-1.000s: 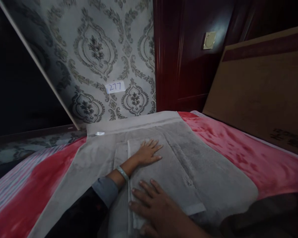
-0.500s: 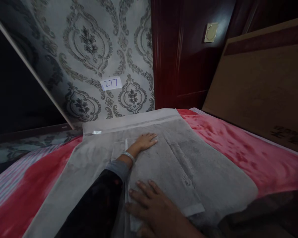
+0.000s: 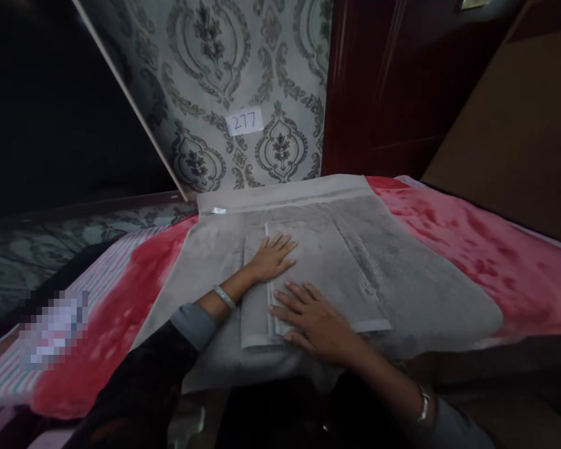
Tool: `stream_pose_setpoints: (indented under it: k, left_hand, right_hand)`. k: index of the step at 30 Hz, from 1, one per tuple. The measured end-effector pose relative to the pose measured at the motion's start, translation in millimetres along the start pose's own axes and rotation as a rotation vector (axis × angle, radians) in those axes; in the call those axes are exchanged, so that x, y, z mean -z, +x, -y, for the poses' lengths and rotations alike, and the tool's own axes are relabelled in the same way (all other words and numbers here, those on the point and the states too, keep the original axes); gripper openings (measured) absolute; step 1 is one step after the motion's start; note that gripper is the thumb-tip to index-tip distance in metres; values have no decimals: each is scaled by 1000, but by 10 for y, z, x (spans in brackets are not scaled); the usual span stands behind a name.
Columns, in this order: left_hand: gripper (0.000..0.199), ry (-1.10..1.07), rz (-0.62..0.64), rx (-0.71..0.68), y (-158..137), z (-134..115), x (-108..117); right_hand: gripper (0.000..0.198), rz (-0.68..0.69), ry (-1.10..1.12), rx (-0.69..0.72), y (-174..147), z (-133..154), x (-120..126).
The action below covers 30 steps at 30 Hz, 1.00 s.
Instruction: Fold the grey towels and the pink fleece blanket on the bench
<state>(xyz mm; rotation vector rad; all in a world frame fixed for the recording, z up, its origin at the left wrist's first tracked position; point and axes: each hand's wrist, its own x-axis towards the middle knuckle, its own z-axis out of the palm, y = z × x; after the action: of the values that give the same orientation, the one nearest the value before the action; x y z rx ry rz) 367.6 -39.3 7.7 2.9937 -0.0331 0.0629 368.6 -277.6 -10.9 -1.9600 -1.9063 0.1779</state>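
A folded grey plush cloth (image 3: 327, 255) lies in layers on a larger spread grey cloth (image 3: 416, 274). My left hand (image 3: 272, 257) rests flat near the folded cloth's left edge, fingers spread, with a bracelet at the wrist. Lower and to the right, my right hand (image 3: 315, 318) lies palm down on the near part of the same folded cloth, its fingers apart. Neither hand grips anything. The spread cloth has a pale border and a small white label (image 3: 219, 211) at its far left corner.
Under the grey cloth is a red and pink plush blanket (image 3: 472, 249), with striped fabric (image 3: 107, 268) at the left. Behind stand a patterned wall (image 3: 280, 75) bearing a paper marked 277 (image 3: 245, 121), a dark red panel (image 3: 378, 93) and a brown cardboard sheet (image 3: 518, 137).
The camera view has tilted down and shifted left. My left hand has drawn back from the far part of the folded cloth toward its left edge, nearer my right hand.
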Motion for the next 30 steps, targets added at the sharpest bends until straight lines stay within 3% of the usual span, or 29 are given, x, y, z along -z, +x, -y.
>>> stream_pose_setpoints:
  k: [5,11,16,20,24,28,30]
  left_hand:
    - [54,-52,-14,-19,-635,-83,-63]
    - [53,-123,12,-53,-1053,-223,-75]
    - [52,-197,10,-82,-1383,-337,-125]
    - [53,-378,-118,-21,-1508,-277,-197]
    - [66,-770,-405,351,-1397,17,-179]
    - [58,-1297,-449,630,-1223,324,-8]
    - [56,-1441,-450,713,-1157,396,69]
  right_hand:
    - [57,-12,-53,-15,-132,149,-126]
    - [68,-42,-41,-2,-381,335,-291]
    - [59,-52,54,25,-548,352,-218]
    - [45,-299,117,-101,-663,2,-34]
    - [52,-567,146,-351,-680,-654,156]
    - [66,-614,398,-588,-553,-1193,258]
    - [65,-627,544,-635,-461,-1352,262]
